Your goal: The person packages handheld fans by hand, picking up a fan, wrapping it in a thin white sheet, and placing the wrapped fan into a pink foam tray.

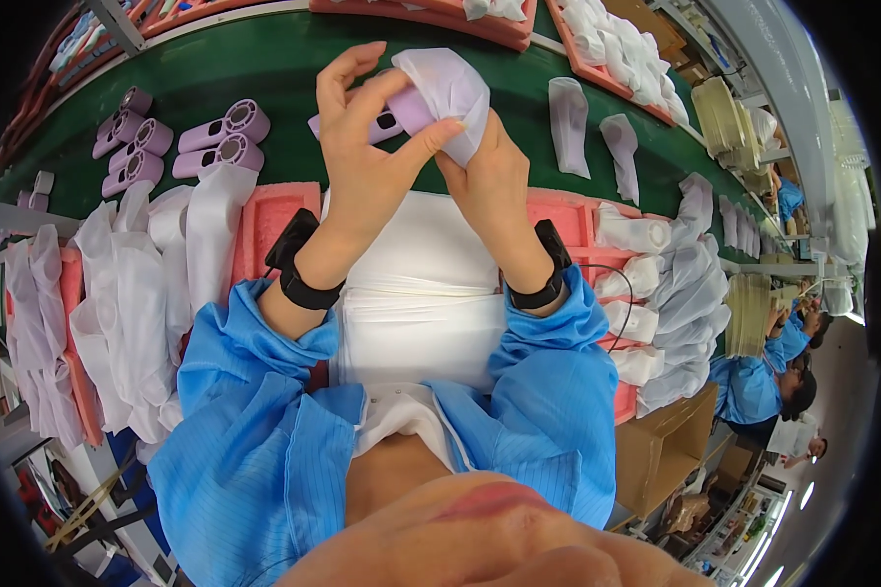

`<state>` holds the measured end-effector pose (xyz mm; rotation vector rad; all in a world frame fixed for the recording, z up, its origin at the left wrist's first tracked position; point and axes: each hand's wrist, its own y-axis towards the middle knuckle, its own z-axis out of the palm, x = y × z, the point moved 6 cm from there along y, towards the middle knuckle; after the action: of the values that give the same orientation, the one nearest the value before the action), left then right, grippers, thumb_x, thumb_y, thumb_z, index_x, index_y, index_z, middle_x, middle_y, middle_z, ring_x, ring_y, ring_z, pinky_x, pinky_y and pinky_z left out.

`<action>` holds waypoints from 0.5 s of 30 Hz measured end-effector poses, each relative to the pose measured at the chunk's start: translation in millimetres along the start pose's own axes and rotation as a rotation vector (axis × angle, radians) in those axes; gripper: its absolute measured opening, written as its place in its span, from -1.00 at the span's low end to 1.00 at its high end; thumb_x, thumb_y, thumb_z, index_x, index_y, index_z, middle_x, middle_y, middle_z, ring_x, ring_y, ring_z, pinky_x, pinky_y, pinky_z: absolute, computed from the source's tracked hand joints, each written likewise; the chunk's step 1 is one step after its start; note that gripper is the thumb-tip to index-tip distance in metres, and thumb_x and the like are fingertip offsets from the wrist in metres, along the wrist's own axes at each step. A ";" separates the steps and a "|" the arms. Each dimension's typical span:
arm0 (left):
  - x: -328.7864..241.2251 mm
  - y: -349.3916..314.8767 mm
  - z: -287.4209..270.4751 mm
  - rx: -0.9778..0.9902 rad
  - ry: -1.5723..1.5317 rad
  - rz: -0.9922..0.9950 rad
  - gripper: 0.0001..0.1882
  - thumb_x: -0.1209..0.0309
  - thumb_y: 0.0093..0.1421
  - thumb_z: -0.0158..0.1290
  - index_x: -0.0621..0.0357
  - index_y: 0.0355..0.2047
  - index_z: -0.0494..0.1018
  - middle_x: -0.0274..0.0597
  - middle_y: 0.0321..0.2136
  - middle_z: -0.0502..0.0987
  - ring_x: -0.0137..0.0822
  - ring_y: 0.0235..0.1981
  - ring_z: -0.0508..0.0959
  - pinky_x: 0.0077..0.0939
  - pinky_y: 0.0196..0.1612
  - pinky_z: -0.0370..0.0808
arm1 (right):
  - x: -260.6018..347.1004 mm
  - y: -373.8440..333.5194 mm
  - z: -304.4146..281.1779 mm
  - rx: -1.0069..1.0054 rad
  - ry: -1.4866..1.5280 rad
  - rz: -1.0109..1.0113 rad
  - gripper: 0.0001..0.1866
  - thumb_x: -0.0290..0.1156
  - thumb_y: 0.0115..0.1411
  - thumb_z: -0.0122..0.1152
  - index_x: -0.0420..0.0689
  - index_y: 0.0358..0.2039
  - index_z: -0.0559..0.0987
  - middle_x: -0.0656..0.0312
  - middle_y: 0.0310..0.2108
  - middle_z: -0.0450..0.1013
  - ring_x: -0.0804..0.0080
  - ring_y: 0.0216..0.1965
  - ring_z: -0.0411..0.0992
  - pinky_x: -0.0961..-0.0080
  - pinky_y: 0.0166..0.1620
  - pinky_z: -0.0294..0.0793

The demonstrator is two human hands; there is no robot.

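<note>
A lilac handheld fan (410, 111) is held up in front of me, partly inside a translucent white bag (453, 83). My left hand (362, 142) is closed on the fan, its thumb pressed against the bag and its upper fingers curled. My right hand (492, 174) grips the bagged part from the right and below; some of its fingers are hidden behind the bag. Below both hands lies a stack of flat white bags (416, 333). Behind my left hand, another lilac fan (386, 125) rests on the green belt (289, 83).
Several unbagged lilac fans (235, 132) lie on the belt at left. Two bagged fans (568, 127) lie to the right. Pink foam trays (279, 215) flank the stack, with bagged fans (142, 293) heaped at left and more at right. Co-workers in blue (754, 382) sit at far right, beyond a cardboard box (666, 450).
</note>
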<state>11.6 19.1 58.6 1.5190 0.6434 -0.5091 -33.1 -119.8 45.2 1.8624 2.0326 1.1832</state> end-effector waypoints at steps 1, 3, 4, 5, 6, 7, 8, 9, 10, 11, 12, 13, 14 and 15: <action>-6.8 1.1 -2.6 0.010 0.089 0.119 -0.65 0.43 0.02 0.27 0.20 -0.18 0.47 -0.23 0.00 0.35 -0.40 -0.04 0.40 -0.60 -0.09 0.39 | -2.8 -0.6 0.9 0.009 -0.009 0.033 -0.62 -0.48 0.00 0.28 -0.26 -0.15 0.42 -0.04 -0.36 0.46 -0.09 -0.33 0.46 0.30 -0.31 0.47; -13.6 1.1 -2.6 0.016 0.178 0.243 -0.68 0.42 0.02 0.27 0.21 -0.21 0.48 -0.23 0.01 0.35 -0.40 -0.04 0.40 -0.61 -0.10 0.39 | -7.9 1.2 2.1 0.023 -0.028 0.089 -0.64 -0.48 0.01 0.27 -0.26 -0.16 0.43 -0.03 -0.37 0.47 -0.07 -0.33 0.47 0.33 -0.32 0.46; -10.2 0.8 -1.7 0.027 0.175 0.205 -0.72 0.41 0.00 0.28 0.18 -0.28 0.51 -0.20 -0.02 0.36 -0.34 -0.05 0.40 -0.55 -0.10 0.39 | -9.1 1.8 2.2 0.023 -0.027 0.090 -0.64 -0.48 0.01 0.27 -0.26 -0.16 0.43 -0.03 -0.37 0.47 -0.07 -0.33 0.47 0.33 -0.32 0.46; -6.2 0.2 -0.7 0.038 0.172 0.166 -0.77 0.39 -0.02 0.29 0.15 -0.34 0.54 -0.16 -0.05 0.38 -0.28 -0.06 0.39 -0.49 -0.10 0.39 | -12.7 2.0 3.2 0.040 0.032 0.124 -0.65 -0.47 0.03 0.27 -0.26 -0.16 0.43 -0.04 -0.35 0.47 -0.05 -0.32 0.47 0.35 -0.32 0.46; -2.0 -0.2 0.4 0.050 0.168 0.127 -0.81 0.37 -0.04 0.29 0.12 -0.41 0.56 -0.13 -0.08 0.39 -0.21 -0.06 0.39 -0.44 -0.10 0.38 | -16.4 1.7 4.1 0.057 0.092 0.160 -0.66 -0.46 0.04 0.26 -0.26 -0.16 0.43 -0.04 -0.34 0.47 -0.04 -0.32 0.47 0.38 -0.32 0.45; 2.6 1.5 -0.1 0.050 0.169 0.125 -0.81 0.37 -0.04 0.29 0.12 -0.41 0.56 -0.13 -0.08 0.39 -0.21 -0.06 0.39 -0.44 -0.10 0.38 | -20.1 1.2 4.2 0.075 0.152 0.194 -0.66 -0.45 0.05 0.26 -0.26 -0.16 0.43 -0.05 -0.32 0.48 -0.02 -0.31 0.48 0.40 -0.32 0.45; 23.9 5.0 -8.5 -0.045 -0.066 -0.095 -0.82 0.39 -0.04 0.28 0.12 -0.42 0.56 -0.13 -0.11 0.41 -0.20 -0.13 0.43 -0.42 -0.12 0.40 | -21.1 1.1 1.2 0.078 0.153 0.195 -0.66 -0.45 0.05 0.26 -0.26 -0.16 0.43 -0.05 -0.32 0.48 -0.02 -0.31 0.48 0.40 -0.32 0.45; 46.7 5.1 -14.0 -0.139 -0.303 -0.314 -0.83 0.41 -0.05 0.26 0.12 -0.42 0.56 -0.13 -0.14 0.43 -0.18 -0.20 0.46 -0.41 -0.15 0.41 | -20.2 -0.8 9.7 0.283 0.366 0.230 -0.67 -0.43 0.07 0.25 -0.27 -0.17 0.43 -0.07 -0.33 0.47 -0.01 -0.32 0.48 0.40 -0.32 0.45; 58.0 6.5 -15.6 -0.139 -0.301 -0.317 -0.83 0.41 -0.05 0.26 0.12 -0.42 0.56 -0.13 -0.14 0.43 -0.18 -0.20 0.46 -0.41 -0.15 0.41 | -16.5 -5.2 16.5 0.489 0.579 0.263 -0.67 -0.42 0.08 0.24 -0.28 -0.18 0.43 -0.09 -0.34 0.47 0.00 -0.32 0.48 0.40 -0.31 0.44; 73.6 5.4 -15.2 -0.115 -0.276 -0.353 -0.82 0.41 -0.04 0.25 0.12 -0.40 0.55 -0.13 -0.16 0.45 -0.19 -0.24 0.47 -0.42 -0.17 0.42 | -11.6 -12.3 22.3 0.696 0.792 0.294 -0.68 -0.40 0.10 0.23 -0.29 -0.18 0.43 -0.10 -0.35 0.47 0.01 -0.33 0.49 0.41 -0.31 0.44; 86.1 4.3 -11.9 -0.084 -0.258 -0.386 -0.81 0.41 -0.04 0.24 0.13 -0.38 0.54 -0.13 -0.19 0.46 -0.19 -0.27 0.48 -0.43 -0.19 0.42 | -18.6 -12.8 19.9 0.690 0.790 0.298 -0.68 -0.40 0.10 0.23 -0.29 -0.18 0.43 -0.10 -0.35 0.47 0.01 -0.33 0.49 0.41 -0.31 0.44; 93.0 3.0 -11.3 -0.058 -0.232 -0.416 -0.80 0.41 -0.03 0.23 0.13 -0.36 0.53 -0.13 -0.22 0.47 -0.19 -0.31 0.50 -0.44 -0.22 0.43 | -33.9 -8.5 21.0 0.598 0.707 0.311 -0.67 -0.38 0.10 0.23 -0.29 -0.18 0.43 -0.11 -0.35 0.48 0.01 -0.33 0.49 0.40 -0.30 0.44; 89.5 -0.6 -7.1 -0.057 -0.231 -0.417 -0.80 0.41 -0.03 0.23 0.13 -0.36 0.53 -0.13 -0.22 0.47 -0.19 -0.31 0.50 -0.44 -0.22 0.43 | -53.4 -5.0 24.8 0.509 0.623 0.325 -0.66 -0.36 0.10 0.23 -0.29 -0.18 0.43 -0.11 -0.35 0.48 0.01 -0.32 0.50 0.39 -0.29 0.44; 73.0 -3.9 5.0 0.027 -0.092 -0.265 -0.77 0.40 -0.02 0.22 0.13 -0.32 0.50 -0.14 -0.24 0.48 -0.20 -0.31 0.50 -0.43 -0.24 0.44 | -73.1 -0.9 27.8 0.420 0.538 0.337 -0.65 -0.34 0.10 0.23 -0.29 -0.18 0.42 -0.12 -0.35 0.49 0.01 -0.32 0.50 0.38 -0.28 0.44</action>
<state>63.3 20.5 6.7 1.4339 0.7729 -0.7873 -1.3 -172.7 -2.9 2.3557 2.4643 1.5812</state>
